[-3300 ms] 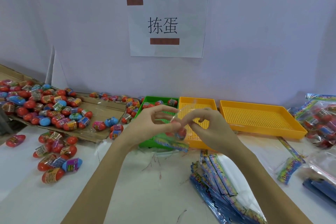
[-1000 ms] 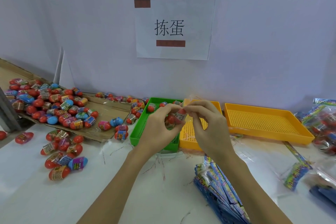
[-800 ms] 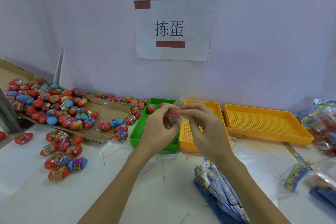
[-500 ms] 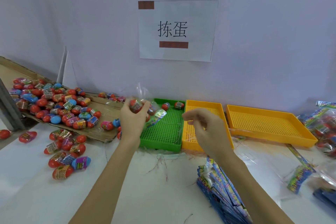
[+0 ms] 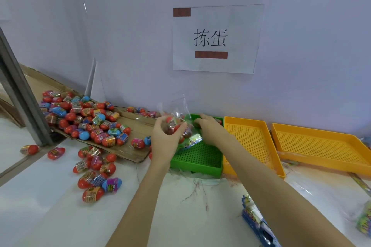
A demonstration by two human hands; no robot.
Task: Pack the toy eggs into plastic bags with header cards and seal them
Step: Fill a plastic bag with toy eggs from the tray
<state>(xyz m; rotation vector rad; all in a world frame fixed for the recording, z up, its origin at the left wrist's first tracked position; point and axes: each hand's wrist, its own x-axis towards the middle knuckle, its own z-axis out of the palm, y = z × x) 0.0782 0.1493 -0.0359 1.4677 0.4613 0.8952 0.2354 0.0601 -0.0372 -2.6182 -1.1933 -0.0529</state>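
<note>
My left hand (image 5: 165, 138) grips a clear plastic bag (image 5: 177, 118) with several red toy eggs in it, held above the left rim of the green tray (image 5: 197, 169). The bag's colourful header card (image 5: 193, 139) hangs below it, between my hands. My right hand (image 5: 209, 129) reaches over the back of the green tray, its fingers curled down on a dark red toy egg (image 5: 197, 125) there. Another egg (image 5: 219, 121) peeks out behind that hand.
A heap of red and blue toy eggs (image 5: 86, 118) lies on cardboard at the left, with loose eggs (image 5: 96, 174) on the white table. Two yellow trays (image 5: 248, 142) (image 5: 319, 146) stand right of the green one. Flat header bags (image 5: 255, 216) are stacked at bottom right.
My hands parted from the bag's top. The left carried the bag left and lower over the tray's edge. The right reached forward to the back of the green tray and closed on an egg.
</note>
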